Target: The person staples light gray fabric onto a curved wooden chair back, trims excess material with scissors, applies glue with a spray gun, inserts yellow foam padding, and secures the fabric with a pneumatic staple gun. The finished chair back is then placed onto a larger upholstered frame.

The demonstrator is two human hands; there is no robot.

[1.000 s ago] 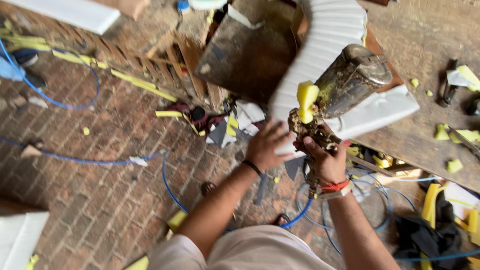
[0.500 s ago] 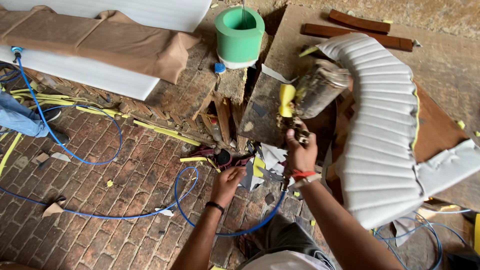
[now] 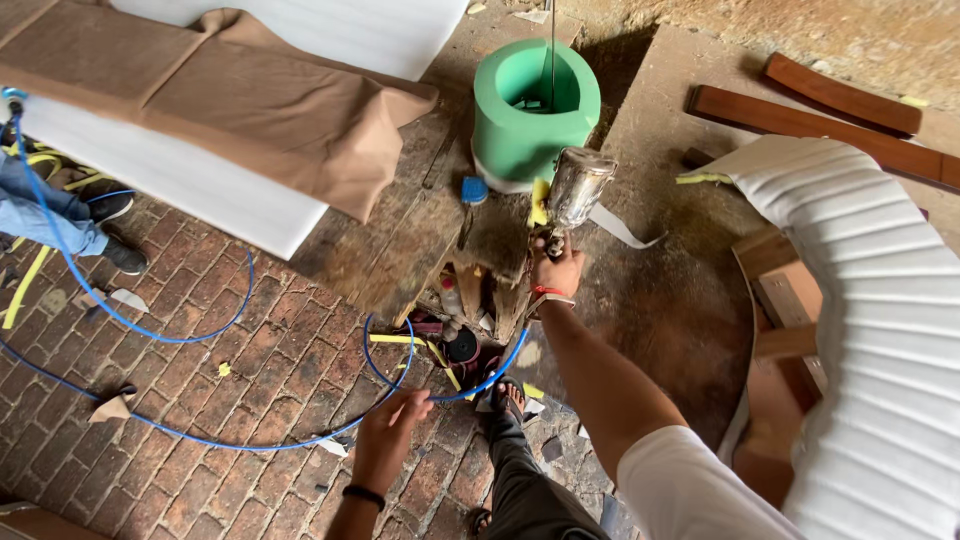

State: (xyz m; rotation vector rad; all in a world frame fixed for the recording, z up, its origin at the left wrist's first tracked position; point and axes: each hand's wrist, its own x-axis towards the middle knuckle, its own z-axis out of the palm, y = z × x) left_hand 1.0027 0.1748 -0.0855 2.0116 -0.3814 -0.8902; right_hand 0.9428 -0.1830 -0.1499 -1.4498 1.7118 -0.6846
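Observation:
My right hand (image 3: pixel 556 270) grips a spray gun (image 3: pixel 572 190) with a shiny metal cup, held over the worn wooden worktable (image 3: pixel 660 290). From the gun a blue air hose (image 3: pixel 390 385) loops down over the brick floor. My left hand (image 3: pixel 392 432) pinches that hose low down, near my leg. Just beyond the gun a green foam cylinder (image 3: pixel 535 110) stands on the table. A white ribbed curved panel (image 3: pixel 870 300) lies to the right of my arm.
A white foam slab draped with brown cloth (image 3: pixel 230 110) lies at the upper left. Dark wooden slats (image 3: pixel 820 105) rest at the upper right. Another person's feet in dark shoes (image 3: pixel 110 230) stand at the left edge. Scraps and yellow strips litter the bricks.
My view has swung left, away from the white panel. My right hand carried the spray gun towards the green cylinder. My left hand dropped from the gun and took the blue hose.

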